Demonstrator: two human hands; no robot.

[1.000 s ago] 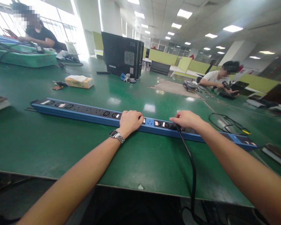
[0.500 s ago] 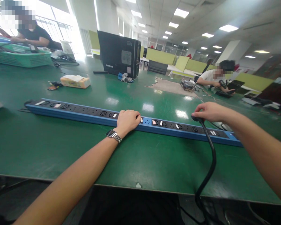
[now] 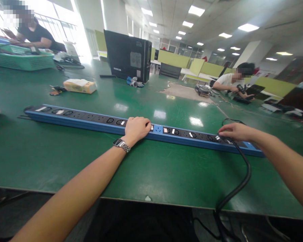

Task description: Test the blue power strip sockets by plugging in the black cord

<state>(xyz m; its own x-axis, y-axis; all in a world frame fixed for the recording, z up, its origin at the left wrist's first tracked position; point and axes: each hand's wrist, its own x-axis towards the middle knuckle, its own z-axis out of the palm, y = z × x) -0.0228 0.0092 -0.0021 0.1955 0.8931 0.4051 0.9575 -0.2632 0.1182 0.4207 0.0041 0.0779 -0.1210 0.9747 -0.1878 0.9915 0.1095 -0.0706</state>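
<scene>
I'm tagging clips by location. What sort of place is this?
Probably an open-plan office or electronics workshop: a big green worktable, a long blue power strip, a black computer tower, and coworkers at benches.

This is a large open office used as a workshop for electrical devices. The ceiling has rows of flat light panels (image 3: 225, 35), and low green partitions (image 3: 173, 59) divide the room. On the wide green work table (image 3: 65, 148) stand a black computer case (image 3: 127, 55) and a green basket (image 3: 22, 60) (at the far left corner). Two other people sit at the far edges.
</scene>
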